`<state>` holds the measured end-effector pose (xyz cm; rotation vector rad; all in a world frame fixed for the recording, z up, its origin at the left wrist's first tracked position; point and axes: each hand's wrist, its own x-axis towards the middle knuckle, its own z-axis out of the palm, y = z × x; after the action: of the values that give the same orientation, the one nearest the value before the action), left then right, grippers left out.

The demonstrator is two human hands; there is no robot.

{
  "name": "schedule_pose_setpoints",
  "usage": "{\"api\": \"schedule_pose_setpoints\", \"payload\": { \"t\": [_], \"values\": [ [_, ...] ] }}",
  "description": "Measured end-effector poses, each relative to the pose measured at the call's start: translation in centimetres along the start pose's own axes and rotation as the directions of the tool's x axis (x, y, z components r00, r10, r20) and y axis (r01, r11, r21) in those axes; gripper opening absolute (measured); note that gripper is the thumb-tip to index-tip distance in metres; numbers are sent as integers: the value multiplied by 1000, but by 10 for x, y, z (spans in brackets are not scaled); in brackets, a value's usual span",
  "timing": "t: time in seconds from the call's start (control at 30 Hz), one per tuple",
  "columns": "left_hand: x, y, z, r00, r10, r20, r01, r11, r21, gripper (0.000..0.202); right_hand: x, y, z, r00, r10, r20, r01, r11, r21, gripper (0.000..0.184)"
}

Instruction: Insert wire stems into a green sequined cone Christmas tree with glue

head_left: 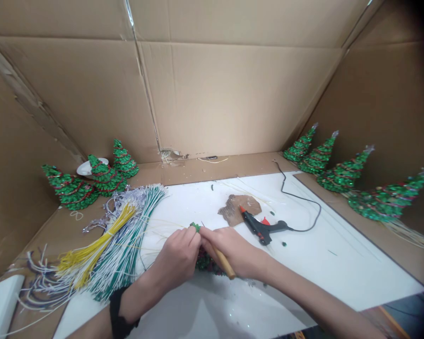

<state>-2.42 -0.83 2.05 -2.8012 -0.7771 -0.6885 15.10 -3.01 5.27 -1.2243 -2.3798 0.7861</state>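
Observation:
My left hand is closed around the upper part of a small green tinsel Christmas tree, its tip poking out above the fingers. More of this tree, with dark red bits, shows below and between my hands. In my right hand is a wooden-handled awl, its handle pointing down towards me. A thin dark point shows above the right fingers, close to the tree's tip. Both hands touch or nearly touch; my fingers hide where the awl meets the tree.
A glue gun lies by a brown cardboard scrap on the white board, its cord running back. Bundles of yellow and green-white wires lie left. Decorated trees stand left and right against cardboard walls.

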Motion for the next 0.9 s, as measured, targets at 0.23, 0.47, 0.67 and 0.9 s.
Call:
{"api": "schedule_pose_setpoints", "payload": {
  "t": [0.23,0.47,0.67,0.9],
  "values": [
    [2,0,3,996,11,-93,-11,1000,-7,24,-2,1,5,999,27,-25,-23,989,146,15],
    [1,0,8,979,-27,-204,20,999,-37,29,-2,9,20,990,105,-96,-89,984,155,20],
    [-2,4,6,978,-49,-202,33,996,-82,30,-9,19,22,957,232,-173,-163,926,341,23],
    [-2,3,3,987,-92,-135,66,980,-189,27,-15,25,21,910,321,-262,-117,807,579,27]
  ]
}}
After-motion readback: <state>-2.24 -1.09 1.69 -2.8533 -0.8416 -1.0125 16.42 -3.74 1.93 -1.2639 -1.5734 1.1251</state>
